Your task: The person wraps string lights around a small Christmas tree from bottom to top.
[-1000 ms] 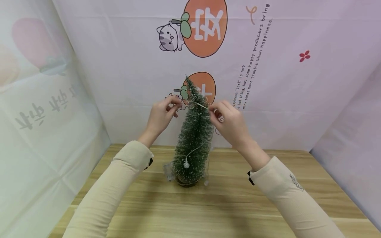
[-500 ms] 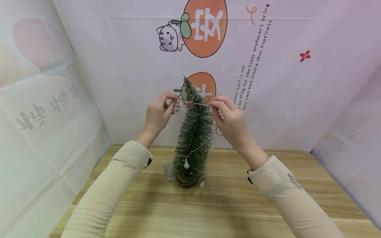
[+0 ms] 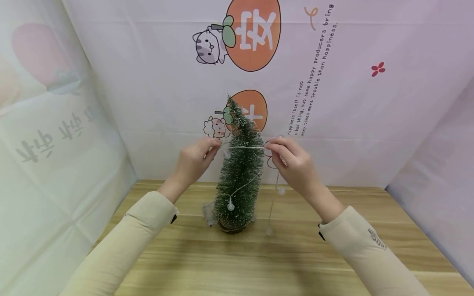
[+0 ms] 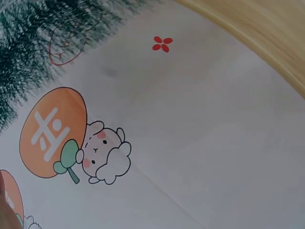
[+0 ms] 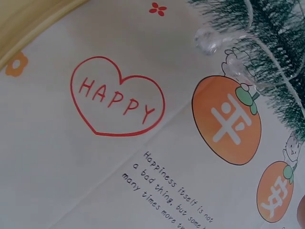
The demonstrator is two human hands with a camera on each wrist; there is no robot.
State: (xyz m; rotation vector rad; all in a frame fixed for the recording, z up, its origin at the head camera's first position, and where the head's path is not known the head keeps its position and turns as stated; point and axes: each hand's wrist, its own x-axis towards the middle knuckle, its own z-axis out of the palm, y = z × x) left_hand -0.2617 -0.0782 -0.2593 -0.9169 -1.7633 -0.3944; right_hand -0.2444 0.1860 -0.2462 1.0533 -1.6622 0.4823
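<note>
A small green artificial Christmas tree (image 3: 242, 172) with white-flecked bristles stands on the table, its top bent left. My left hand (image 3: 192, 162) and right hand (image 3: 296, 164) each pinch a clear string light, one on either side of the tree. Between them the wire (image 3: 244, 146) runs taut and level across its front. One bulb (image 3: 227, 154) hangs beside my left fingertips. Lower down, another bulb (image 3: 231, 205) lies against the bristles. From my right hand the strand trails down with a hanging bulb (image 3: 281, 190); the right wrist view shows a clear bulb (image 5: 207, 40) near the tree.
A clear plastic box (image 3: 209, 214) sits at the left of the tree's base. The wooden table (image 3: 207, 263) meets a printed cloth backdrop (image 3: 159, 82) behind, with more cloth (image 3: 40, 123) at the left side.
Both hands have come down from near the tree's upper part to its middle, bringing the stretched wire lower. The loose strand at the right has swung outward.
</note>
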